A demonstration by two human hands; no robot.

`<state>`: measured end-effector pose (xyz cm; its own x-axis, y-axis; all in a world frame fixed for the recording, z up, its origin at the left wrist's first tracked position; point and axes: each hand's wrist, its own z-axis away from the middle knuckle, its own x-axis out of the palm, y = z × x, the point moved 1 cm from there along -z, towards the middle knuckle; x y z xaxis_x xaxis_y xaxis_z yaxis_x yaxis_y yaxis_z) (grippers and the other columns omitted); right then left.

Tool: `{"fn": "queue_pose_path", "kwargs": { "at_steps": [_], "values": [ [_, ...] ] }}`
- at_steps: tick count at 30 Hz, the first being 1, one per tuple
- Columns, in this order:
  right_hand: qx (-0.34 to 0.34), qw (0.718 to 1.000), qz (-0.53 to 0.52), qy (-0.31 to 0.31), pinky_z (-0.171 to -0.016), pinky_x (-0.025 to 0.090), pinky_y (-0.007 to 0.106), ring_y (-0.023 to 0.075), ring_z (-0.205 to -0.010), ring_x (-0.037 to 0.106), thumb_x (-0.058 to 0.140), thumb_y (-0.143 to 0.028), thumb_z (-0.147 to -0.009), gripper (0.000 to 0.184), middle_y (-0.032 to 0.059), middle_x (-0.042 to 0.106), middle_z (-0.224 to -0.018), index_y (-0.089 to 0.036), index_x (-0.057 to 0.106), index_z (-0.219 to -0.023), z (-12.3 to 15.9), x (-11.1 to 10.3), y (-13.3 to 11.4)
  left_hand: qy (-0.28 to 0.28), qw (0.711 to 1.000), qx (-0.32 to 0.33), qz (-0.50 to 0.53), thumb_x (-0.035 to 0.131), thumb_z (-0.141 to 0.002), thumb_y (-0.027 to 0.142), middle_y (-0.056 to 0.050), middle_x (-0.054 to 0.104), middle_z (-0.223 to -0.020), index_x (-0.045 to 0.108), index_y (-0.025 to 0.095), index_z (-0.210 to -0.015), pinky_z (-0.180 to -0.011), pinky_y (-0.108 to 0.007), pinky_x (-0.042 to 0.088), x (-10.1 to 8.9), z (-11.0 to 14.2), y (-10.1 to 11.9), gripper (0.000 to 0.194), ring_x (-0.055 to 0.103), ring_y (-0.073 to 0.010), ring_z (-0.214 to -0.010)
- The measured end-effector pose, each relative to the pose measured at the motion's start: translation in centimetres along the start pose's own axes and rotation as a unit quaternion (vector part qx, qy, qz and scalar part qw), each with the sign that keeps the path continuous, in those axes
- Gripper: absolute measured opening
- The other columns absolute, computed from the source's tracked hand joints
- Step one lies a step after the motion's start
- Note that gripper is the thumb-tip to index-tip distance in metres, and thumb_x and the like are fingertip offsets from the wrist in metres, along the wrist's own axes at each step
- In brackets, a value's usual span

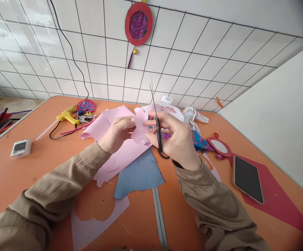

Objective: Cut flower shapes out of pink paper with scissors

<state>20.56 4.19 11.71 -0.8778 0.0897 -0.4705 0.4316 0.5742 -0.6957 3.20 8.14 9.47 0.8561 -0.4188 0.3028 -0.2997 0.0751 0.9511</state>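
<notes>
My left hand (116, 134) pinches a small pink cut-out shape (140, 129) held above the orange table (15, 174). My right hand (176, 139) grips black scissors (156, 122); their closed blades point up and away, next to the pink shape's right edge. Both hands hover over a large pink sheet (107, 127) and a blue sheet (141, 174) lying on the table.
A yellow glue gun (68, 116) with keys and a round red ornament lies at the back left. A small white device (21, 147) sits left. A phone (247, 178) rests on a red sheet (279, 202) at right. A red-framed mirror (219, 146), plastic bags and scraps lie behind my hands.
</notes>
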Motion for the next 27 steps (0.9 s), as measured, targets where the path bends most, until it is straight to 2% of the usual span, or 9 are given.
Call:
{"fn": "queue_pose_path", "kwargs": {
  "at_steps": [3, 5, 7, 12, 14, 17, 20, 23, 27],
  "values": [
    [-0.006, 0.999, -0.008, -0.032, -0.075, 0.059, 0.036, 0.0177, -0.069, 0.068, 0.072, -0.018, -0.076, 0.039, 0.0035, 0.076, -0.092, -0.021, 0.066, -0.114, 0.0, 0.0, -0.2, -0.034, 0.999, -0.015, 0.039, 0.071, -0.079, 0.05, -0.005, 0.065, -0.069, 0.069, 0.016, -0.075, -0.056, -0.028, 0.047, -0.3, -0.1, 0.0, 0.034, 0.061, -0.0168, -0.062],
    [0.0, 0.998, -0.026, -0.056, -0.074, 0.06, 0.036, 0.0183, -0.07, 0.069, 0.072, -0.018, -0.076, 0.037, 0.0034, 0.075, -0.089, -0.021, 0.067, -0.112, 0.1, 0.0, -0.2, -0.024, 0.999, -0.022, 0.013, 0.078, -0.077, 0.047, -0.004, 0.067, -0.069, 0.071, 0.015, -0.075, -0.052, -0.024, 0.044, -0.5, -0.1, -0.1, 0.033, 0.06, -0.0138, -0.059],
    [0.015, 0.997, -0.053, -0.048, -0.072, 0.061, 0.036, 0.019, -0.069, 0.069, 0.074, -0.02, -0.076, 0.033, 0.0021, 0.073, -0.082, -0.022, 0.069, -0.109, 0.3, -0.3, -0.3, -0.015, 1.0, -0.024, -0.011, 0.085, -0.073, 0.039, -0.004, 0.069, -0.068, 0.072, 0.013, -0.071, -0.052, -0.023, 0.044, -0.7, -0.1, -0.1, 0.029, 0.06, -0.0123, -0.059],
    [-0.01, 0.988, -0.067, 0.141, -0.064, 0.06, 0.036, 0.0175, -0.061, 0.066, 0.075, -0.018, -0.077, 0.024, -0.0031, 0.068, -0.071, -0.028, 0.072, -0.099, 0.2, -2.8, -0.5, -0.036, 0.998, -0.024, -0.039, 0.087, -0.07, 0.032, -0.005, 0.072, -0.067, 0.074, 0.012, -0.068, -0.055, -0.023, 0.049, -1.1, -0.1, 0.7, 0.024, 0.065, -0.0137, -0.061],
    [-0.006, 0.983, -0.069, 0.168, -0.069, 0.061, 0.038, 0.0196, -0.069, 0.07, 0.077, -0.018, -0.077, 0.026, -0.0021, 0.072, -0.076, -0.03, 0.072, -0.1, 0.0, -3.4, -0.4, -0.069, 0.996, -0.033, -0.049, 0.087, -0.071, 0.033, -0.007, 0.074, -0.068, 0.073, 0.012, -0.066, -0.056, -0.024, 0.051, -1.3, -0.1, 1.1, 0.026, 0.068, -0.0157, -0.063],
    [0.043, 0.988, -0.114, 0.095, -0.075, 0.062, 0.039, 0.0211, -0.08, 0.074, 0.081, -0.023, -0.075, 0.033, 0.0, 0.078, -0.087, -0.029, 0.07, -0.105, -0.5, -3.3, 0.2, -0.106, 0.992, -0.032, -0.065, 0.087, -0.072, 0.037, -0.006, 0.072, -0.062, 0.072, 0.013, -0.067, -0.055, -0.025, 0.05, -1.4, -0.1, 1.1, 0.029, 0.068, -0.0161, -0.059],
    [0.083, 0.983, -0.162, 0.022, -0.068, 0.061, 0.034, 0.0184, -0.075, 0.072, 0.083, -0.024, -0.072, 0.034, -0.0017, 0.075, -0.08, -0.027, 0.072, -0.104, -0.8, -2.5, 1.0, -0.121, 0.989, -0.019, -0.077, 0.087, -0.072, 0.04, -0.003, 0.069, -0.055, 0.071, 0.014, -0.067, -0.055, -0.025, 0.05, -1.4, 0.0, 0.9, 0.031, 0.067, -0.0157, -0.056],
    [0.104, 0.979, -0.177, 0.015, -0.055, 0.054, 0.028, 0.0138, -0.063, 0.064, 0.081, -0.02, -0.071, 0.031, -0.0043, 0.068, -0.073, -0.029, 0.074, -0.1, -0.9, -2.1, 1.7, -0.115, 0.99, -0.005, -0.082, 0.087, -0.071, 0.043, -0.003, 0.069, -0.055, 0.071, 0.014, -0.066, -0.056, -0.025, 0.051, -1.4, -0.1, 0.7, 0.033, 0.066, -0.0146, -0.054],
    [0.121, 0.98, -0.16, 0.011, -0.047, 0.048, 0.027, 0.0129, -0.057, 0.057, 0.08, -0.022, -0.073, 0.028, -0.0032, 0.065, -0.072, -0.033, 0.075, -0.098, -1.0, -2.3, 2.4, -0.107, 0.991, -0.019, -0.082, 0.088, -0.069, 0.043, -0.005, 0.072, -0.059, 0.073, 0.014, -0.068, -0.05, -0.025, 0.048, -1.5, -0.3, 0.7, 0.033, 0.066, -0.0153, -0.052]
  ]
}}
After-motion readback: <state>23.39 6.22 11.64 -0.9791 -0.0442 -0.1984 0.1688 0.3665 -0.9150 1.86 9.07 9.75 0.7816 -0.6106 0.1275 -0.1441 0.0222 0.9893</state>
